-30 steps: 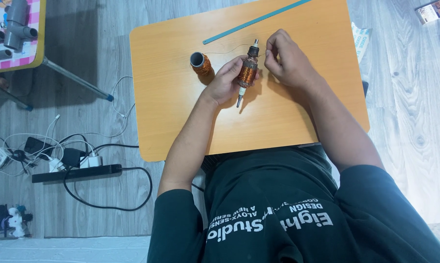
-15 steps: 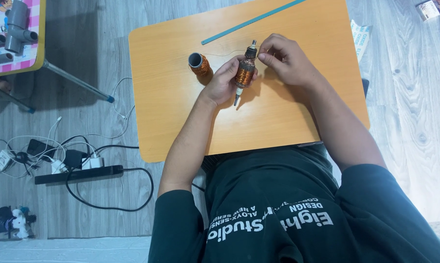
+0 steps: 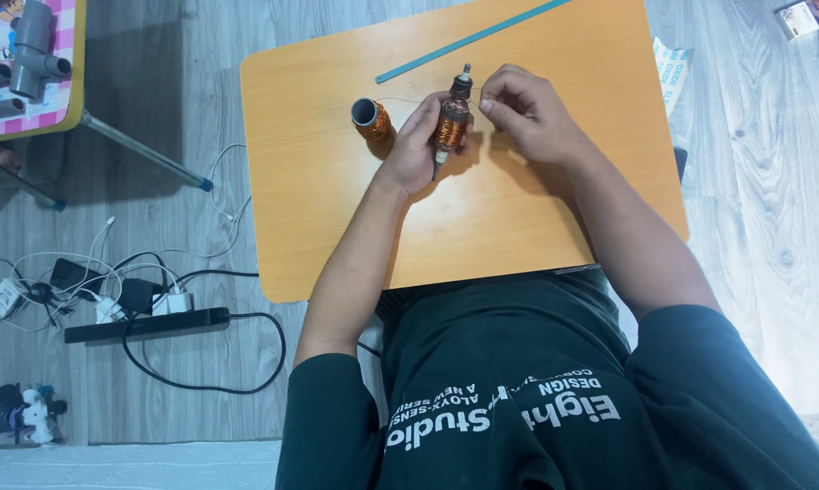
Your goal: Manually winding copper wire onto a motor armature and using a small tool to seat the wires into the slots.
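We find the armature (image 3: 452, 120) over the middle of the orange table (image 3: 536, 236), upright and slightly tilted, gripped in the left hand (image 3: 417, 145), whose fingers wrap its copper-wound body from the left. The right hand (image 3: 526, 113) sits just beside it on the right, fingertips pinched together near the armature's upper end — seemingly on a thin wire, though the strand is too fine for us to confirm. A faint wire line runs from the spool (image 3: 370, 118), which lies just left of the left hand, toward the armature.

Count: one armature, one spool, one teal strip (image 3: 468, 41) lying diagonally near the table's far edge, two hands. On the floor to the left, one power strip (image 3: 146, 325) with several plugs and cables.

Against the earlier pictures, we note little change — the left hand keeps its grip, the right hand's fingers have shifted slightly at the armature's top, and spool and strip lie as before.
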